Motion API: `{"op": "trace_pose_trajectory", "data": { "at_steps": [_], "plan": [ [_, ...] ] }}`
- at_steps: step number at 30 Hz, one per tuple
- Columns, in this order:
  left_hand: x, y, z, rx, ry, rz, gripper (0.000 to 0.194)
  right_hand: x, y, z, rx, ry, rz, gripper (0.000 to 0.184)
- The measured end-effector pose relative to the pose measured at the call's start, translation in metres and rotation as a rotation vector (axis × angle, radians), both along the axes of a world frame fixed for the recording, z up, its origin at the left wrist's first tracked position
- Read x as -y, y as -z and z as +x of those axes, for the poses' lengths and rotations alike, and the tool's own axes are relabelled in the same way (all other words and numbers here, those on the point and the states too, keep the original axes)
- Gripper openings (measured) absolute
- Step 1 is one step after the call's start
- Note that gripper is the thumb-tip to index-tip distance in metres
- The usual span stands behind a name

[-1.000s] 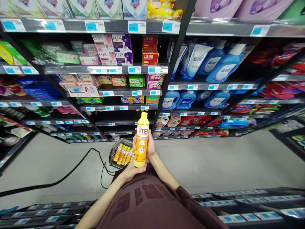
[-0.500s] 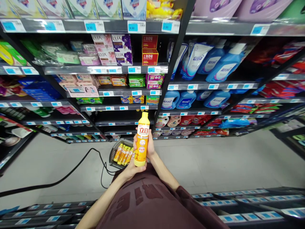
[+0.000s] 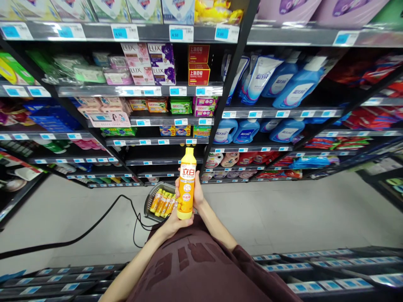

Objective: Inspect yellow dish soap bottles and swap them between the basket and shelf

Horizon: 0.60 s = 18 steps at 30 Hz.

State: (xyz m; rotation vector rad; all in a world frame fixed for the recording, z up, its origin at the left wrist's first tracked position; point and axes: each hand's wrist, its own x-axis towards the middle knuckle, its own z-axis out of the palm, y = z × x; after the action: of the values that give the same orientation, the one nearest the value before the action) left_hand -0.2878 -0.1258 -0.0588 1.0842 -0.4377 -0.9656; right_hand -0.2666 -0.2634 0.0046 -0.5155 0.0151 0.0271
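- The left hand (image 3: 174,224) is curled under the foot of the yellow bottle (image 3: 186,184); the right hand (image 3: 197,193) is wrapped along its side.
- A steady hold wants the base cradled and the side gripped lightly (smooth plastic may slip).
- The bottle is glossy and tall, with a narrower cap.
- Beyond the left hand, a grey, perforated basket (image 3: 147,206) holds similar slim bottles (image 3: 163,203).

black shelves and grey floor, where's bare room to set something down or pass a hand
Grey floor lies bare right of the right hand, before the black shelves; a gap separates purple-white cardboard boxes from small red boxes. Crowded: by the left hand, grey plastic basket, yellow bottles, black cable.
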Motion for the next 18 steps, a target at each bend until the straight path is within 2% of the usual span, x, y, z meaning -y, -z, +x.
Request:
{"op": "trace_pose_trajectory", "data": {
  "at_steps": [12,18],
  "plan": [
    [0.0011,-0.0047,-0.0005,0.003,-0.011,0.019,0.047,0.0009,-0.0039,0.0006,0.031,0.031,0.034,0.06],
    [0.001,-0.0054,0.001,0.011,-0.028,0.025,0.046,0.0016,-0.0033,0.002,-0.027,0.038,-0.014,0.063]
  ]
}}
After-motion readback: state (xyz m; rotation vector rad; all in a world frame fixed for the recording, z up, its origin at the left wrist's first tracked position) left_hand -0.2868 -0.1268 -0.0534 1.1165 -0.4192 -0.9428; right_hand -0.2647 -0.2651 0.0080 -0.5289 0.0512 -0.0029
